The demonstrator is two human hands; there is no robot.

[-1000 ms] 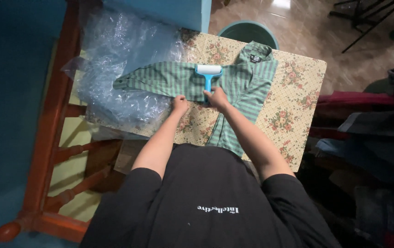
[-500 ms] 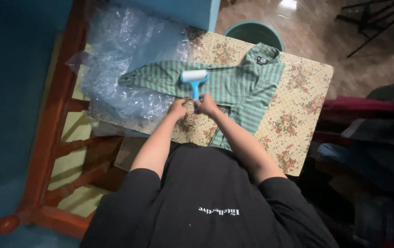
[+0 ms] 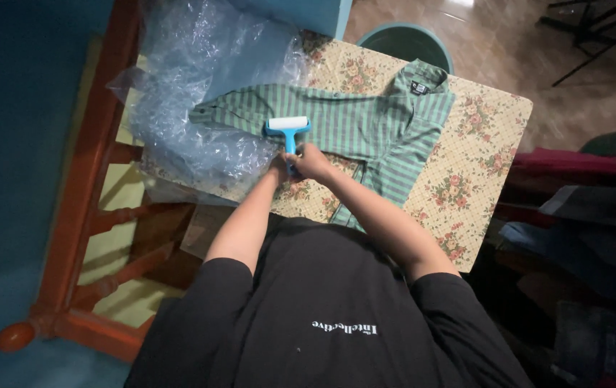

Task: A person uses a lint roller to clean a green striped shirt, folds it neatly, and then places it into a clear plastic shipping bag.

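While the right hand (image 3: pixel 313 162) grips its blue handle, the white-headed lint roller (image 3: pixel 287 127) rests on the green striped shirt (image 3: pixel 365 126); left hand (image 3: pixel 277 168) fingers unclear.

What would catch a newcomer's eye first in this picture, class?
The blue lint roller stands out, held by the right hand on the sleeve of a green striped shirt spread across a floral table. The left hand rests beside the handle. Crumpled clear plastic lies at the table's left end.
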